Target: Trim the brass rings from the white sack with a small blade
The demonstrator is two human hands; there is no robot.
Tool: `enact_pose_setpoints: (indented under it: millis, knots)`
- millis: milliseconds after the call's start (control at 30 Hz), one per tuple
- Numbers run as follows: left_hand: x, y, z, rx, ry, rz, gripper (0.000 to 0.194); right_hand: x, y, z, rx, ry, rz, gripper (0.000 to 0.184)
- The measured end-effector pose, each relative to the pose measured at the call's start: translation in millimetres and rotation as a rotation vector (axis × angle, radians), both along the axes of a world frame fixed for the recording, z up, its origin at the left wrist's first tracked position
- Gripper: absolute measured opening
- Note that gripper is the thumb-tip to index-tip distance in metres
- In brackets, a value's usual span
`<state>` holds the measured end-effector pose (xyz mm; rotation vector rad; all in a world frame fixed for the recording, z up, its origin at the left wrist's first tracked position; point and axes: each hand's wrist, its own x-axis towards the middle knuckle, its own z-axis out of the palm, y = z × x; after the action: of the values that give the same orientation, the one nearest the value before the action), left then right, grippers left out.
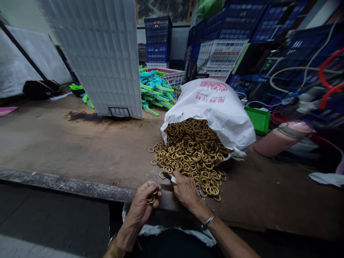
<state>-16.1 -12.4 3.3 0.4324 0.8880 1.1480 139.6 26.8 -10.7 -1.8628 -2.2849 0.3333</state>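
My left hand [146, 199] is closed round several brass-coloured rings [152, 198] at the table's front edge. In my right hand [186, 190] is a small tool [170, 177] with a dark, blade-like tip and a white part by the fingers; its exact kind is unclear. The tip points left, close to the front of a heap of loose brass-coloured rings [193, 154]. These rings spill out of the open mouth of a white woven sack [215, 98] that lies on its side with red print on it.
A tall white ribbed panel [107, 57] stands on the brown table [107, 150]. Behind it lie blue and green plastic pieces [157, 87]. A pink bottle [282, 138] and green tray [256, 119] sit right of the sack. Blue crates [158, 36] are stacked behind.
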Motion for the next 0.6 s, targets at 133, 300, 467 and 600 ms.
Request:
enact_pose_setpoints:
  millis: [133, 300, 467, 600]
  knots:
    - [6.8, 1.7, -1.3, 0.029, 0.108, -0.022, 0.023, 8.8, 1.6, 3.9, -0.003, 0.305, -0.001, 0.013]
    - [22.5, 4.1, -2.1, 0.126, 0.478, -0.044, 0.024, 13.3, -1.9, 14.5, -0.125, 0.786, -0.103, 0.02]
    - [32.4, 5.4, 0.5, 0.392, 0.659, 0.053, 0.016, 16.5, -9.2, 13.7, -0.357, 1.026, -0.119, 0.022]
    - [32.9, 6.8, 2.1, 0.345, 0.644, 0.042, 0.019, 19.6, -13.3, 9.7, -0.372, 1.005, -0.109, 0.022]
